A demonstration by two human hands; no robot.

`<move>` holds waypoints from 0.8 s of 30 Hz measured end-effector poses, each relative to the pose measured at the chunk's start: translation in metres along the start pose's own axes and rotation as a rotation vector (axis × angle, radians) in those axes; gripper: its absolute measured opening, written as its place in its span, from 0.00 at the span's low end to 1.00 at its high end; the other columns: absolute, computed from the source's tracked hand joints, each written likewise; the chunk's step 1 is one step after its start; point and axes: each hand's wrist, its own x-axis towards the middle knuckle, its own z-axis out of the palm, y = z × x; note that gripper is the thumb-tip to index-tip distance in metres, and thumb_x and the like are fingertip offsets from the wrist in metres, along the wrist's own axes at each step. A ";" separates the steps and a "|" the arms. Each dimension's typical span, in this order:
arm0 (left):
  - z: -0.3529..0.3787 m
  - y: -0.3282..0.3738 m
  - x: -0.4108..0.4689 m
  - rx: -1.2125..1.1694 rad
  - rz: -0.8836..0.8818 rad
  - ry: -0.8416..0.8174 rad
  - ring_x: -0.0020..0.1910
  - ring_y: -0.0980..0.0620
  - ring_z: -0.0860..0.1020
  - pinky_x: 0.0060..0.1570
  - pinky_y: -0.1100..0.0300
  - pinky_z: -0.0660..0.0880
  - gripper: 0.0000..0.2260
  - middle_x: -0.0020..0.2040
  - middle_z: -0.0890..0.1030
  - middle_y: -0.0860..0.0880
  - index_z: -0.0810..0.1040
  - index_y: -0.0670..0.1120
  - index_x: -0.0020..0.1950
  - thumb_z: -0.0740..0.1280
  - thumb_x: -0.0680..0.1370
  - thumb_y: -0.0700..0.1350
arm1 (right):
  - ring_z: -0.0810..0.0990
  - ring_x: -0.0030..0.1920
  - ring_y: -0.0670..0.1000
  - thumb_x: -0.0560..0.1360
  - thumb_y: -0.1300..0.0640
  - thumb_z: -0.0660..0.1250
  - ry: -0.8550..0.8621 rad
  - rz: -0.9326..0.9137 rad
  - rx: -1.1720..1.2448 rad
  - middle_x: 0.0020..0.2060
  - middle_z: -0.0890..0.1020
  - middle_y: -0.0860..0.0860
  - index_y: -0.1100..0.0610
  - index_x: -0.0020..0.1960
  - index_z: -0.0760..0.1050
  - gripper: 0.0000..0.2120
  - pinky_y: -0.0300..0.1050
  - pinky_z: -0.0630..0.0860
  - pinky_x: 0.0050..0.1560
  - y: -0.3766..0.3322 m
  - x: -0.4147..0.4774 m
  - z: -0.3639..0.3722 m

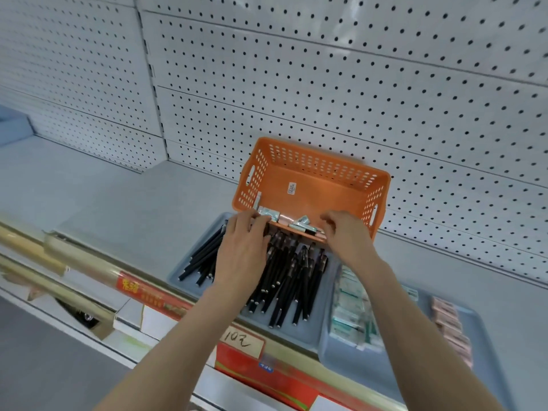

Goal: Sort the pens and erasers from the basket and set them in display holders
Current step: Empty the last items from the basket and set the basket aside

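Basket [326, 200], orange w/ perforated walls, sat at the back of the shelf [103, 197] against the pegboard [326, 84], tipped so its opening faced the person and its near long wall hung low over the pen tray [189, 287]. Prob. tipped on purpose so leftovers slid to the low edge for easy picking. Only a few erasers [268, 213] were left in it, small wrapped blocks in green/white and one pinkish, lined along that near wall; rest of the basket floor was bare bar a small sticker. L hand [243, 247] was at the left end of the near rim, fingers curled right by the erasers; blur meant I couldn't tell if its grip was on an eraser, the rim, or nothing. R hand [347, 232] was at the right end of the rim, fingers also curled; grip likewise unclear. Two hands at opposite ends looked like steadying the tilt while reaching in. Pens [284, 274], slim black barrels, lay piled roughly parallel in their tray, directly below the basket edge. Sorted green/white erasers [350, 310] were stacked in the next tray [335, 354] to the right, pink erasers [450, 327] in a row beyond. Task looked nearly done.
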 end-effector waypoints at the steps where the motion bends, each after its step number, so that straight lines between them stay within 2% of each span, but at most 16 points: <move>1: 0.001 -0.007 0.013 0.001 0.040 -0.022 0.62 0.42 0.73 0.57 0.49 0.75 0.16 0.62 0.75 0.43 0.76 0.44 0.62 0.72 0.75 0.42 | 0.79 0.55 0.56 0.82 0.56 0.59 -0.072 0.034 -0.012 0.57 0.81 0.56 0.56 0.63 0.77 0.14 0.44 0.71 0.51 -0.003 0.008 -0.003; 4: 0.006 -0.024 0.050 0.048 0.214 -0.145 0.55 0.40 0.77 0.54 0.48 0.76 0.13 0.54 0.80 0.43 0.81 0.43 0.56 0.74 0.73 0.43 | 0.79 0.55 0.56 0.82 0.54 0.57 -0.255 0.101 -0.066 0.57 0.81 0.57 0.58 0.63 0.76 0.15 0.45 0.72 0.51 -0.010 0.029 -0.001; 6: 0.008 -0.032 0.064 0.062 0.294 -0.282 0.54 0.43 0.78 0.55 0.50 0.74 0.11 0.53 0.82 0.46 0.82 0.45 0.57 0.69 0.77 0.48 | 0.78 0.55 0.55 0.82 0.51 0.59 -0.377 0.135 -0.082 0.57 0.81 0.56 0.58 0.63 0.76 0.15 0.46 0.73 0.53 -0.011 0.038 0.005; 8: 0.013 -0.037 0.068 0.038 0.341 -0.329 0.52 0.46 0.80 0.53 0.52 0.76 0.12 0.54 0.82 0.48 0.82 0.48 0.59 0.65 0.79 0.50 | 0.78 0.55 0.53 0.80 0.47 0.62 -0.443 0.166 -0.056 0.58 0.81 0.53 0.55 0.63 0.76 0.17 0.47 0.74 0.56 -0.009 0.044 0.010; 10: 0.018 -0.044 0.071 0.015 0.382 -0.303 0.47 0.46 0.81 0.46 0.52 0.78 0.11 0.51 0.83 0.49 0.83 0.48 0.56 0.66 0.79 0.51 | 0.78 0.53 0.51 0.78 0.44 0.64 -0.456 0.187 -0.032 0.55 0.81 0.50 0.54 0.61 0.78 0.17 0.48 0.75 0.57 -0.008 0.051 0.013; 14: 0.023 -0.052 0.071 -0.011 0.418 -0.250 0.41 0.47 0.81 0.37 0.54 0.78 0.09 0.45 0.83 0.50 0.85 0.49 0.52 0.71 0.76 0.50 | 0.77 0.48 0.48 0.75 0.40 0.67 -0.470 0.205 -0.020 0.48 0.79 0.46 0.51 0.54 0.76 0.16 0.44 0.72 0.48 -0.015 0.057 0.020; 16: 0.023 -0.055 0.071 -0.037 0.433 -0.234 0.41 0.48 0.81 0.38 0.55 0.77 0.09 0.45 0.83 0.51 0.85 0.50 0.52 0.71 0.75 0.51 | 0.76 0.48 0.48 0.77 0.42 0.66 -0.471 0.162 -0.012 0.47 0.78 0.45 0.51 0.55 0.76 0.14 0.43 0.71 0.47 -0.022 0.060 0.025; 20: 0.023 -0.057 0.072 -0.058 0.443 -0.263 0.45 0.48 0.81 0.43 0.54 0.77 0.11 0.49 0.83 0.51 0.84 0.51 0.56 0.67 0.78 0.53 | 0.78 0.46 0.49 0.79 0.44 0.64 -0.479 0.115 0.031 0.46 0.80 0.47 0.51 0.52 0.77 0.12 0.45 0.74 0.47 -0.033 0.064 0.028; 22: 0.022 -0.057 0.073 -0.081 0.432 -0.262 0.45 0.48 0.81 0.43 0.54 0.77 0.12 0.49 0.83 0.51 0.84 0.51 0.56 0.67 0.77 0.54 | 0.78 0.47 0.50 0.80 0.46 0.62 -0.439 0.115 0.056 0.50 0.80 0.49 0.53 0.57 0.78 0.13 0.45 0.73 0.47 -0.034 0.063 0.024; 24: 0.020 -0.057 0.075 -0.108 0.403 -0.291 0.45 0.49 0.80 0.42 0.54 0.77 0.14 0.48 0.82 0.51 0.84 0.50 0.54 0.65 0.77 0.57 | 0.76 0.46 0.49 0.81 0.50 0.61 -0.402 0.110 0.057 0.50 0.79 0.49 0.54 0.59 0.77 0.12 0.42 0.69 0.42 -0.030 0.061 0.018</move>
